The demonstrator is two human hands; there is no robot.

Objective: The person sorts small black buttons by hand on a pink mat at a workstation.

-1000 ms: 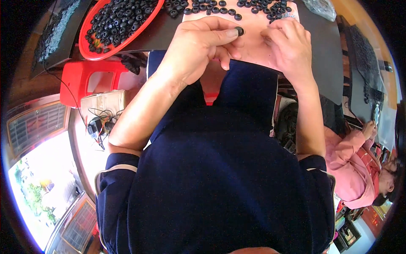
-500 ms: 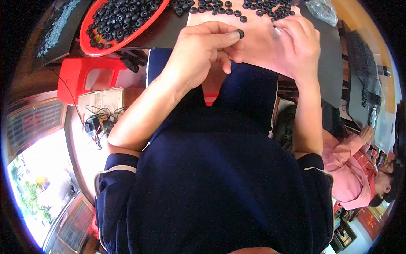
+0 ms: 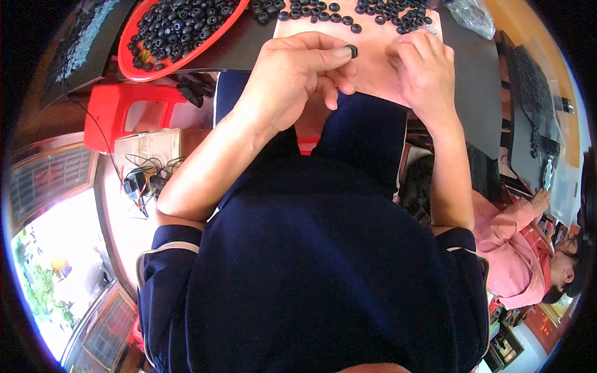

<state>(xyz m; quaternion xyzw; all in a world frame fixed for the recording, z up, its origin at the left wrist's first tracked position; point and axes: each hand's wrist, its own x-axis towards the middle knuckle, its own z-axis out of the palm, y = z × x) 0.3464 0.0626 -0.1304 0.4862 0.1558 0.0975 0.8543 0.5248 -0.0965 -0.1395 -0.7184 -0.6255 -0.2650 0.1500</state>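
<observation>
Between the thumb and forefinger of my left hand [image 3: 292,74] is a small black rubber ring [image 3: 354,51], its other fingers loosely curled below. My right hand [image 3: 426,78] is over the right part of a pale pink sheet [image 3: 373,68], fingers bent and drawn together. Whatever they pinch, if anything, is hidden. Several loose black rings [image 3: 314,11] lie on the far part of the sheet, beyond both hands, with a denser group [image 3: 398,13] farther right.
A red basket [image 3: 124,65] heaped with black rings stands at the far left of the dark table [image 3: 479,93]. A clear plastic bag [image 3: 471,17] lies at the far right. Beside my left arm are a red stool [image 3: 102,118] and cables. A person in pink [image 3: 516,255] sits to the right.
My right hand has shifted left and slightly nearer, its fingers curling in more. The shiny bit at its fingertips no longer shows there. My left hand stays nearly still with the ring.
</observation>
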